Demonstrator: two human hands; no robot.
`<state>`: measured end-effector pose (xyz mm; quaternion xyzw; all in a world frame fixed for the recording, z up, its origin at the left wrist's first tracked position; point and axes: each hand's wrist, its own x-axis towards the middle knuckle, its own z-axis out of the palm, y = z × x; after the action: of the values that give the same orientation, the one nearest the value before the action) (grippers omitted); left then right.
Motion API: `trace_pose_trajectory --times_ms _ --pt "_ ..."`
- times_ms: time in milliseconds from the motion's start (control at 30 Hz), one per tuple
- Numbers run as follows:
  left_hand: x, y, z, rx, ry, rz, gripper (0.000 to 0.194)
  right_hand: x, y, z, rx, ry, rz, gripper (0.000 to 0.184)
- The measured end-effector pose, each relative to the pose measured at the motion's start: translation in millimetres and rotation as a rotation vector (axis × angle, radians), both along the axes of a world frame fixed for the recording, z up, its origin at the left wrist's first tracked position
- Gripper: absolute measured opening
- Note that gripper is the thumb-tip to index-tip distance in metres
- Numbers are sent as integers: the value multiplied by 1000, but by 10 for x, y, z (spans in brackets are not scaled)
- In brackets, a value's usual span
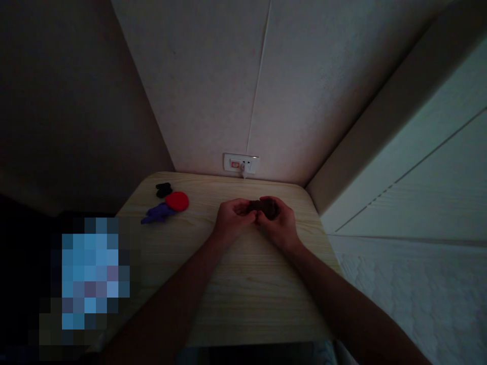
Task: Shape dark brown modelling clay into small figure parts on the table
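Observation:
Over the far half of the wooden table, both hands meet around a dark brown lump (268,208) that looks soft, like modelling clay. My left hand (232,218) has its fingers closed on the lump's left end, thumb toward the middle. On the other side, my right hand (280,223) wraps the right end, its thumb close to the left thumb. Fingers cover much of the lump, so its full shape is hidden. To the left lie a flat red disc (177,201), a purple figure-like piece (158,213) partly under or against it, and a black piece (164,190).
The pale wooden table (236,304) has rounded far corners and meets the wall behind. A wall socket (241,163) with a white plug sits just above its far edge. A white cabinet (411,167) stands to the right; a blurred-out bluish patch (90,268) is at lower left.

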<state>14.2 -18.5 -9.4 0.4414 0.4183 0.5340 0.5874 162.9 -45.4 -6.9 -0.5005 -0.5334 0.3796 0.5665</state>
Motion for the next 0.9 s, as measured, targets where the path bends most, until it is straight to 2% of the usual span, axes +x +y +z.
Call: trace_pose_trajectory --times_ms 167,333,600,800,900 --pt "16 -8 -16 64 48 55 20 -73 30 5 -12 18 -4 33" --pt "10 -23 -12 71 20 37 15 -124 32 32 -83 93 0 33" --pt "11 -5 -4 -3 -54 36 19 -67 48 28 -162 231 73 29" --pt "-3 15 4 -30 -111 -85 20 17 65 -38 -170 295 170 24" --pt "-2 30 10 -20 -100 -80 19 122 45 -9 -32 135 141 43"
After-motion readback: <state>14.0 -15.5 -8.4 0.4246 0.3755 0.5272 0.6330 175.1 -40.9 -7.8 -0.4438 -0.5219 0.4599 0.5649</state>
